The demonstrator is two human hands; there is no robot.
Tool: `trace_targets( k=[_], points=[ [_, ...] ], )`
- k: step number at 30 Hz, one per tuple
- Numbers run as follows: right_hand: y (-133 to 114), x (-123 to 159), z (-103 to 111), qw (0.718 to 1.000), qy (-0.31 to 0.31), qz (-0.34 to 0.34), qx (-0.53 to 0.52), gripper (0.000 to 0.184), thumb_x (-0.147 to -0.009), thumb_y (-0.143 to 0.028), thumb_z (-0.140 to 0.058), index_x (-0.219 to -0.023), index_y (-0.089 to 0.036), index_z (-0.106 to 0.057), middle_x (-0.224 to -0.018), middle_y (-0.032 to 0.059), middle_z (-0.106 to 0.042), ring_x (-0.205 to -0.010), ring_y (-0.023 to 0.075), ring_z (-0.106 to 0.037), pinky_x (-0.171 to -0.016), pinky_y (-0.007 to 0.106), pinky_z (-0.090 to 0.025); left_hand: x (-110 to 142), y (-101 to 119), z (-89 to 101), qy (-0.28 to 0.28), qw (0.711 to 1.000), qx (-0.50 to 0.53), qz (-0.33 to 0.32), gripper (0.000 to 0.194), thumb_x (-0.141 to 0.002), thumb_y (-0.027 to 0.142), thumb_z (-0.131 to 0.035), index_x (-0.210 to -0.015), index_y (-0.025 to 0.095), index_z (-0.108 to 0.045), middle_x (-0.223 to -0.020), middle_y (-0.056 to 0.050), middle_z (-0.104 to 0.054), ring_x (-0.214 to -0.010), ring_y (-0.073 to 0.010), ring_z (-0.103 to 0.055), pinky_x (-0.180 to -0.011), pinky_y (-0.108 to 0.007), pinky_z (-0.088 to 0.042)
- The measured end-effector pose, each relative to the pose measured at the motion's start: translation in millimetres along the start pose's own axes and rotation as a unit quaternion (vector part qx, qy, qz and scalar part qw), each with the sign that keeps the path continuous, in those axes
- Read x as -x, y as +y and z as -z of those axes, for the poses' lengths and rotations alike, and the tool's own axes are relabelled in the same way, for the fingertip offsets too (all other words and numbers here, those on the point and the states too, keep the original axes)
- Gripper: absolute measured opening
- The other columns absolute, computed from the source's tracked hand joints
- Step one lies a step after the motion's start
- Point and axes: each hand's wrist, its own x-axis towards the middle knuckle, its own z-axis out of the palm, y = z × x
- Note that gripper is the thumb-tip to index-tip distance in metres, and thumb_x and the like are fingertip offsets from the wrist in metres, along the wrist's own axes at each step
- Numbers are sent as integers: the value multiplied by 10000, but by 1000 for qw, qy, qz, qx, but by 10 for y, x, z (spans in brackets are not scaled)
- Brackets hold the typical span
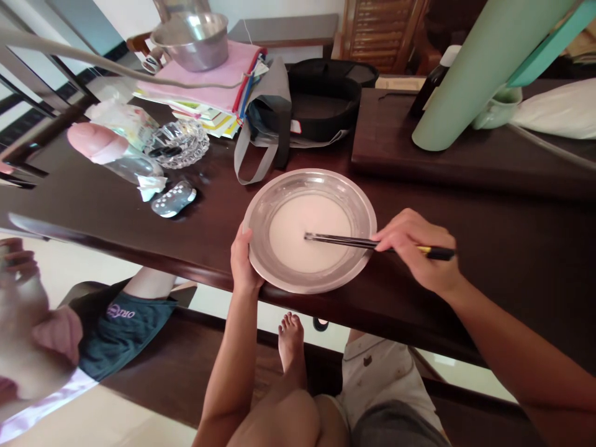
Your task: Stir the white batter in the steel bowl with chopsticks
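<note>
A shallow metal bowl (367,214) stands at the front edge of the dark wooden table, with a milky white liquid (298,217) in its bottom. My left hand (244,261) grips the bowl's left rim, the thumb over the edge and the other fingers hidden beneath. In my right hand (414,248), closed at the bowl's right side, is a pair of black chopsticks (342,240) with a gold band near the thick end. The chopsticks cross the right rim, and their tips dip into the liquid near the middle.
Behind the bowl are a grey bag (272,93) and a black case (321,102). Leftward lie a game controller (174,199), a glass ashtray (186,144) and a pink-capped bottle (105,144). A metal pot (198,46) tops a stack. A green cylinder (470,81) stands right. Another person (41,329) sits left.
</note>
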Motion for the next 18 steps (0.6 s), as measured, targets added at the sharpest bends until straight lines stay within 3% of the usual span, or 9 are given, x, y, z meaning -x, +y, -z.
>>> trace_targets(
  k=[2, 7, 11, 16, 18],
  points=[
    [-9, -1, -8, 999, -30, 2, 27, 175, -917, -182, -603, -814, -256, -723, -893, 16, -778, -812, 201, -676, -757, 419, -483, 1, 1, -2, -1, 1000, -1, -2, 425, -860, 476, -613, -1179, 216, -718, -1184, -75, -726, -1136, -299, -659, -940, -365, -536],
    [-17, -2, 10, 999, 44, -19, 16, 304, -959, -171, -522, -741, -269, -711, -748, 11, -742, -689, 183, -647, -672, 401, -468, 5, 3, -6, -2, 1000, 3, -2, 423, -855, 474, -614, -1168, 210, -723, -1178, -80, -731, -1120, -298, -668, -930, -367, -538],
    [-13, -1, 2, 999, -27, -5, 19, 216, -931, -182, -579, -800, -265, -728, -871, 12, -775, -787, 201, -687, -740, 416, -482, 7, 5, -5, 0, 1000, 6, -4, 401, -857, 462, -616, -1152, 215, -727, -1179, -74, -731, -1115, -288, -672, -936, -361, -532],
    [-9, -2, 18, 999, 47, -25, 0, 312, -961, -187, -522, -725, -260, -714, -748, 10, -741, -679, 184, -661, -671, 395, -469, 0, -5, 3, 0, 1000, 1, 0, 428, -840, 499, -637, -1154, 222, -723, -1169, -72, -732, -1103, -296, -676, -926, -368, -537],
    [-15, -4, 17, 999, 22, -15, -20, 317, -960, -184, -519, -722, -262, -712, -748, 5, -748, -667, 180, -661, -673, 396, -472, -1, -6, 5, 1, 1000, -3, 0, 433, -839, 504, -638, -1151, 217, -725, -1171, -75, -731, -1114, -301, -670, -925, -366, -540]
  ],
)
